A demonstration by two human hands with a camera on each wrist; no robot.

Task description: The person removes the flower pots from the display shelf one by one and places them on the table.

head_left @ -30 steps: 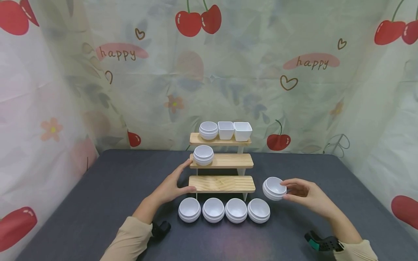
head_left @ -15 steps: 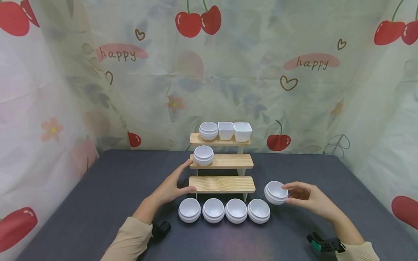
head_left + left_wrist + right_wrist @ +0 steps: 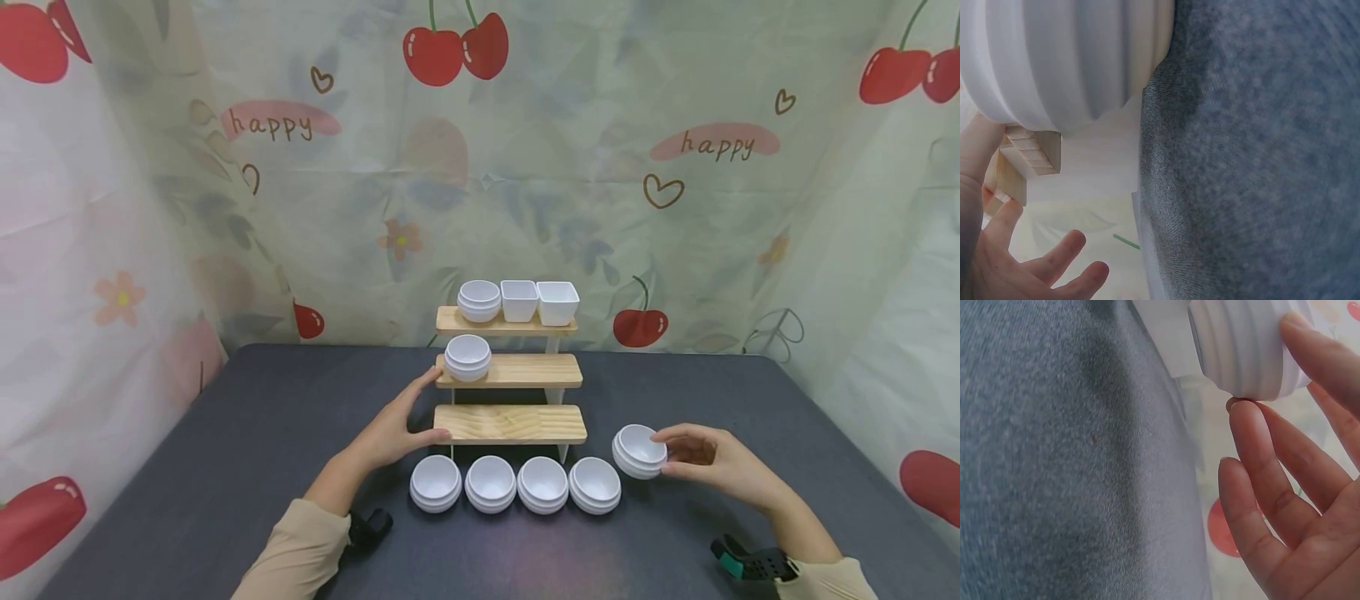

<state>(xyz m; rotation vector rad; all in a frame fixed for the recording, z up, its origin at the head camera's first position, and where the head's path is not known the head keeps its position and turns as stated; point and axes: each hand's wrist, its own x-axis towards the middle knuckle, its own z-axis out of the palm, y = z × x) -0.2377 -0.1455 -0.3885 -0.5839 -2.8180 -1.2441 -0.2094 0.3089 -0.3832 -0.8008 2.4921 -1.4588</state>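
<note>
My right hand [image 3: 716, 462] pinches a small round white bowl [image 3: 637, 452] at its right side, thumb on one side and fingertips on the other. The right wrist view shows the bowl's ridged wall [image 3: 1244, 350] held above the dark cloth. Whether it is one bowl or a nested stack, I cannot tell. With fingers spread, my left hand [image 3: 390, 425] touches the left ends of a three-tier wooden display stand [image 3: 510, 423], thumb at the bottom board and a finger at the middle one. A round white bowl [image 3: 467, 358] sits at the middle board's left end.
Several matching bowls [image 3: 491, 483] stand in a row before the stand. On the top board are a round bowl [image 3: 478, 300] and two square white bowls [image 3: 557, 302]. A dark cloth [image 3: 315, 392] covers the table. A printed curtain [image 3: 525, 183] hangs behind and at both sides.
My right hand has moved slightly right and toward me with the white bowl, away from the stand. The left hand and the stand stay where they were.
</note>
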